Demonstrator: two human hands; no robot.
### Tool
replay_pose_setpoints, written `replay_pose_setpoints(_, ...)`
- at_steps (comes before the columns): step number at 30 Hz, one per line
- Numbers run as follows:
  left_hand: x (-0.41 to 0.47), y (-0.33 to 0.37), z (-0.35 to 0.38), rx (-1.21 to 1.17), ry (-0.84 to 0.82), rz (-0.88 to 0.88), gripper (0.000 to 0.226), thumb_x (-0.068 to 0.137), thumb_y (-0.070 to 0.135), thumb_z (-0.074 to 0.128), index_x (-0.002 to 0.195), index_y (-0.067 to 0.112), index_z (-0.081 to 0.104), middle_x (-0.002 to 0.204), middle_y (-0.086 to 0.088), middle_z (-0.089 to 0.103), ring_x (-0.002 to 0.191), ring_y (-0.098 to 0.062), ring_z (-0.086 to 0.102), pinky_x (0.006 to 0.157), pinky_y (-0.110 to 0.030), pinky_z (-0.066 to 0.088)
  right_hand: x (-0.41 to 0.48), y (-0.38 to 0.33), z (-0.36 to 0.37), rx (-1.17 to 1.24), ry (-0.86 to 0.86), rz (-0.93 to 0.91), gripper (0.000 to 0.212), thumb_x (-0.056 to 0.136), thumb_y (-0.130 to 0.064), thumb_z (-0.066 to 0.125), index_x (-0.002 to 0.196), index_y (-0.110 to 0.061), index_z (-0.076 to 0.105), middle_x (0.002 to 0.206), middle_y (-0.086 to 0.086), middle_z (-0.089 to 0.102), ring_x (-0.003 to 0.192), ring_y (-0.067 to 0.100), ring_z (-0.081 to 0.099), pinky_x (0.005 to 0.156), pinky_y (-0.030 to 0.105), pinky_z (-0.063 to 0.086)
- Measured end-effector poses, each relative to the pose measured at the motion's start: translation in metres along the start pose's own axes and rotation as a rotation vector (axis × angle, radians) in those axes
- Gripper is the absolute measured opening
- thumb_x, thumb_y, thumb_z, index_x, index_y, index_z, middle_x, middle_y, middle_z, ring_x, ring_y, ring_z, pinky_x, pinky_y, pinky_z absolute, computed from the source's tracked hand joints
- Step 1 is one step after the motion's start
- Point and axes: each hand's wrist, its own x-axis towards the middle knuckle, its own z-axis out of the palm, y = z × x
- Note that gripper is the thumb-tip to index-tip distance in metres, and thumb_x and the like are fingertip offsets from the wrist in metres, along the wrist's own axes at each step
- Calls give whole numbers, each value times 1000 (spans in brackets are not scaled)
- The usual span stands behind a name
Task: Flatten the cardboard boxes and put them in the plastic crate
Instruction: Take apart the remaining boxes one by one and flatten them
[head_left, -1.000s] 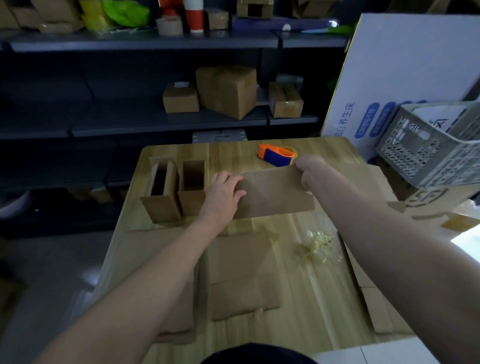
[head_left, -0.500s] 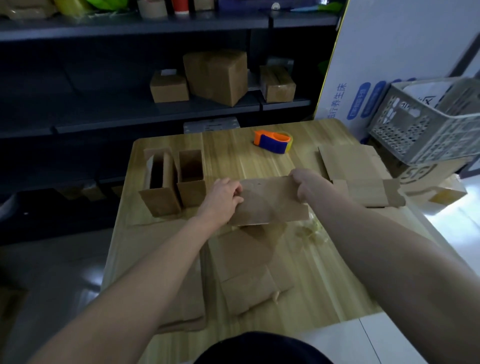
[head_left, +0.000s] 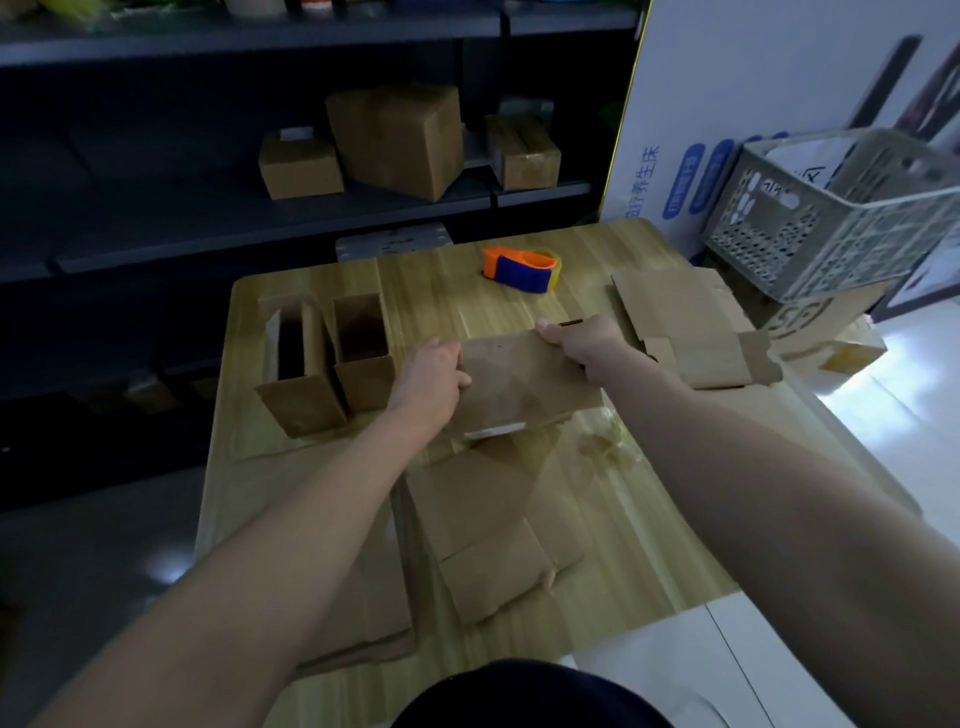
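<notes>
Box (head_left: 524, 382) lies flat, long axis left–right — left hand (head_left: 431, 376) and right hand (head_left: 587, 345) pinch its ends; crate (head_left: 831, 218) far right.

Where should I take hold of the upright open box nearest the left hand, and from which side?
I would grip the top rim of the open box from above, fingers inside its near wall: it stands upright, mouth upward; a second box crowds its left side.

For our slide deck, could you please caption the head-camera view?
Left hand and right hand grip a flattened box over the table; two open boxes stand left, plastic crate right.
</notes>
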Motion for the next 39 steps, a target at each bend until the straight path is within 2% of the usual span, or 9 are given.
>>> replay_pose_setpoints(2, 0, 1, 0, -15, 16, -29, 5, 87, 15, 63, 87, 13, 59, 93, -3, 53, 86, -17, 50, 73, -31, 41, -3, -2, 2, -10, 10, -11, 75, 75, -56, 71, 126, -7, 47, 105, 9, 53, 92, 26, 50, 76, 39, 42)
replay_pose_setpoints(7, -4, -4, 5, -82, 83, -51, 9, 89, 14, 60, 80, 15, 59, 89, -1, 55, 77, -13, 51, 66, -27, 40, -7, -5, 5, -27, 29, -29, 75, 78, -56, 69, 129, -6, 46, 104, 8, 53, 90, 25, 49, 74, 38, 41)
replay_pose_setpoints(12, -7, -8, 10, -92, 166, -47, 16, 89, 14, 59, 74, 17, 55, 86, 1, 52, 86, -13, 47, 70, -26, 34, -9, -5, 9, -4, 35, -48, 69, 78, -54, 69, 126, -8, 48, 104, 7, 55, 87, 24, 50, 71, 37, 40)
replay_pose_setpoints(23, -5, -4, 9, -40, 142, -45, 12, 89, 14, 61, 78, 16, 57, 92, 2, 50, 95, -14, 45, 81, -28, 40, -19, -10, 11, -56, 59, -34, 68, 78, -54, 69, 125, -9, 49, 89, 7, 51, 70, 22, 47, 62, 37, 40)
replay_pose_setpoints(25, -7, -1, 11, -25, 133, -36, 15, 90, 14, 59, 76, 17, 54, 93, 0, 50, 96, -14, 44, 80, -28, 40, -20, -9, 9, -70, 71, -36, 68, 78, -55, 69, 125, -9, 50, 92, 7, 52, 67, 21, 46, 57, 35, 38)
replay_pose_setpoints(27, -9, -1, 12, -20, 124, -23, 17, 90, 14, 57, 75, 17, 52, 94, 0, 49, 96, -14, 44, 78, -27, 39, -19, -6, 8, -66, 79, -37, 66, 79, -54, 69, 123, -9, 50, 97, 8, 55, 73, 23, 49, 61, 36, 39)
replay_pose_setpoints(30, -7, -6, 10, -93, 136, -4, 3, 90, 16, 58, 88, 17, 57, 97, 3, 50, 96, -11, 44, 80, -25, 38, -15, -2, 8, -34, 86, -31, 61, 80, -53, 67, 119, -9, 52, 88, 5, 53, 73, 21, 49, 66, 37, 40)
replay_pose_setpoints(34, -6, -14, 14, -162, 151, -35, 26, 92, 17, 56, 117, 12, 58, 112, 1, 50, 99, -14, 51, 81, -26, 42, -8, 2, 11, -5, 100, -33, 56, 83, -52, 65, 116, -8, 55, 92, 6, 54, 79, 23, 51, 66, 37, 40)
replay_pose_setpoints(39, -3, -17, 16, -178, 164, -20, 22, 88, 18, 62, 109, 12, 63, 102, 7, 49, 91, -10, 50, 77, -24, 39, -4, 3, 11, -1, 88, -45, 56, 83, -52, 65, 116, -9, 54, 87, 5, 54, 74, 21, 51, 66, 37, 40)
